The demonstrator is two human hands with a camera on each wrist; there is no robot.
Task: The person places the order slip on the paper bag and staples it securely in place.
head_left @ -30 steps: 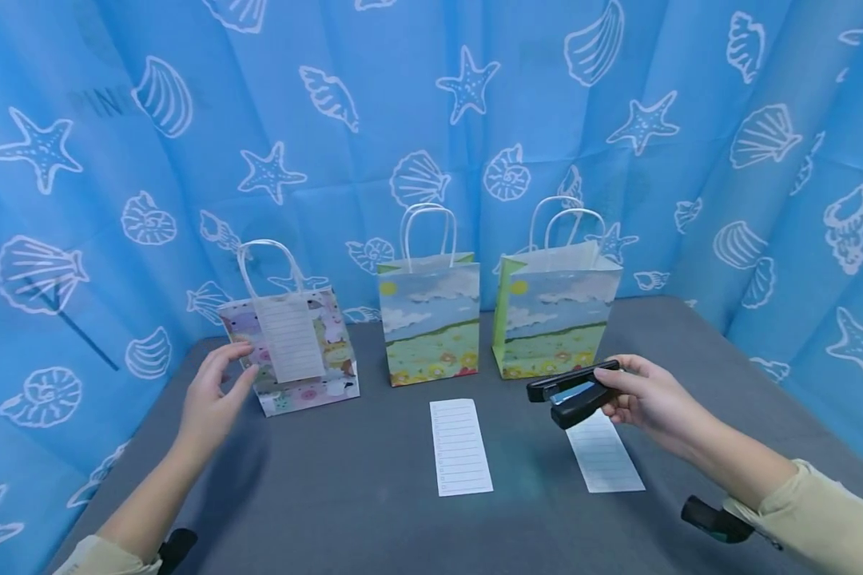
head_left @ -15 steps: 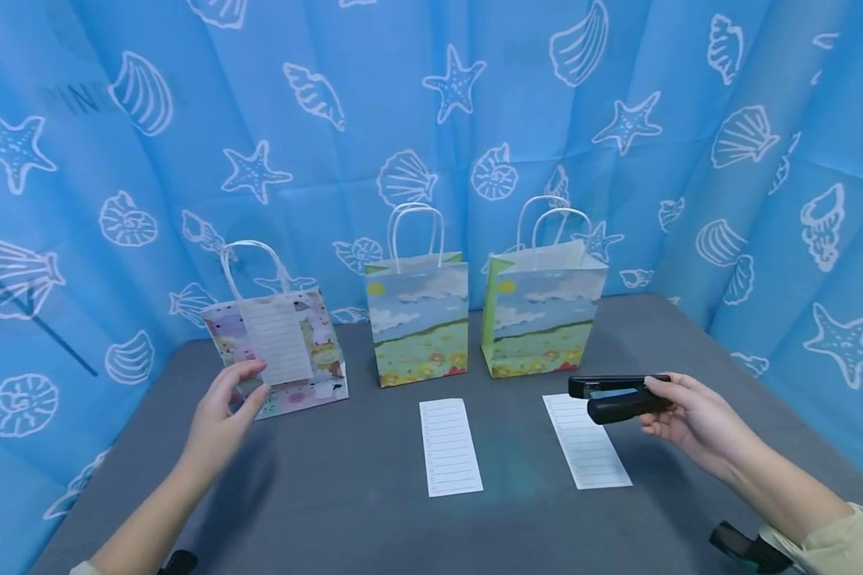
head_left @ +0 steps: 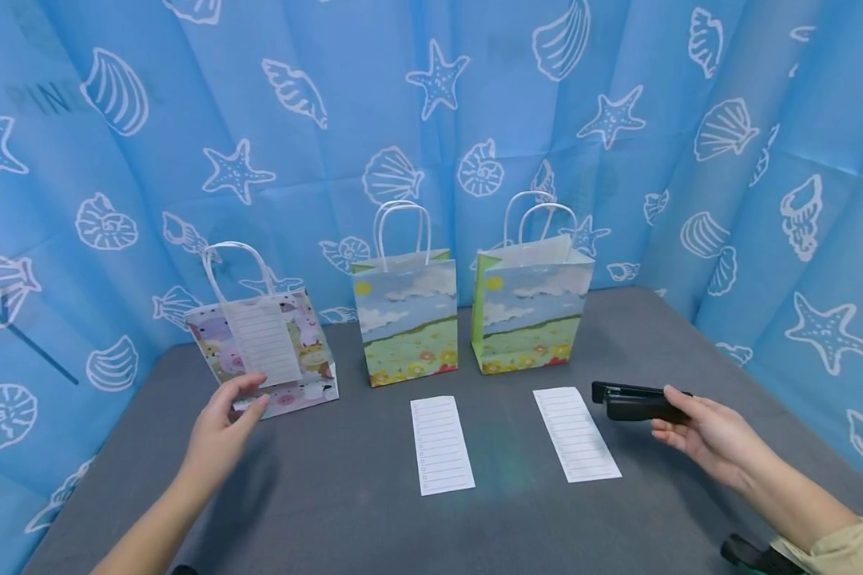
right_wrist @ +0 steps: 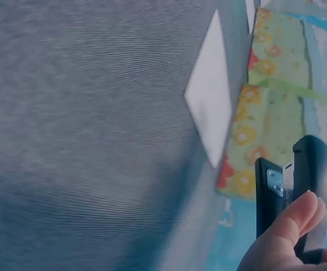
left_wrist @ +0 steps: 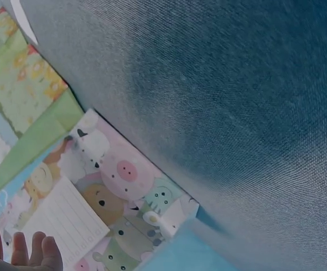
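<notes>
My right hand point(head_left: 712, 439) grips a black stapler point(head_left: 636, 402) above the table, right of a lined paper slip point(head_left: 577, 434). In the right wrist view the stapler point(right_wrist: 272, 189) points upward with its two arms apart at the front. My left hand point(head_left: 223, 431) is held with fingers relaxed and thumb apart, holding nothing. It hovers in front of the animal-print gift bag point(head_left: 316, 331), overlapping its lower edge in the head view. A lined slip point(head_left: 262, 339) lies against that bag's front below the white handle; the left wrist view also shows this slip point(left_wrist: 67, 220) on the animal print.
Two meadow-print gift bags stand upright at the back, one in the middle point(head_left: 410, 323) and one to the right point(head_left: 532, 315). Another lined slip point(head_left: 442, 445) lies flat before the middle bag. A blue shell-print curtain point(head_left: 316, 184) hangs behind the grey table point(head_left: 331, 503).
My right hand has drawn the stapler to the right, off the right slip, which now shows whole. My left hand stays near the animal-print bag. The head view has shifted rightward.
</notes>
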